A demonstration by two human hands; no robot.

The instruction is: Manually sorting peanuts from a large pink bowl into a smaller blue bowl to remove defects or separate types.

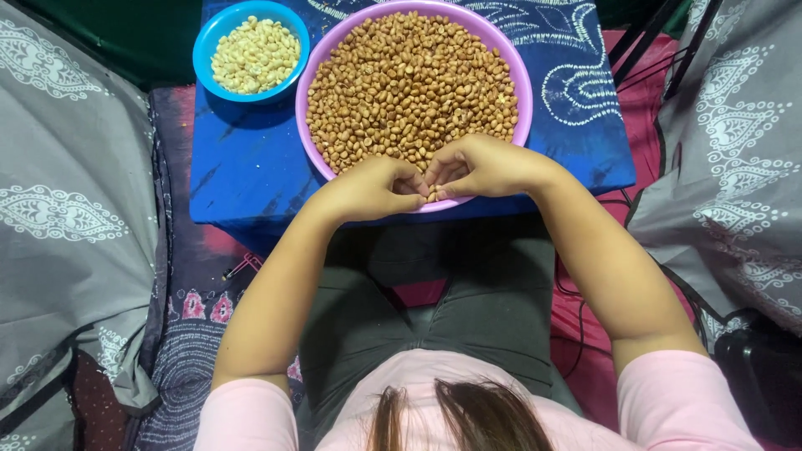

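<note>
Both hands, left hand [368, 188] and right hand [480, 167], pinch peanuts together at the pink basin's [311, 75] six o'clock rim, likely to rub skins off.

from my remote seat, the near rim of the pink bowl [311, 125] is covered by my left hand [368, 188] and right hand [480, 165]; whatever the fingertips pinch is too small to tell. the bowl's far rim is cropped.
</note>
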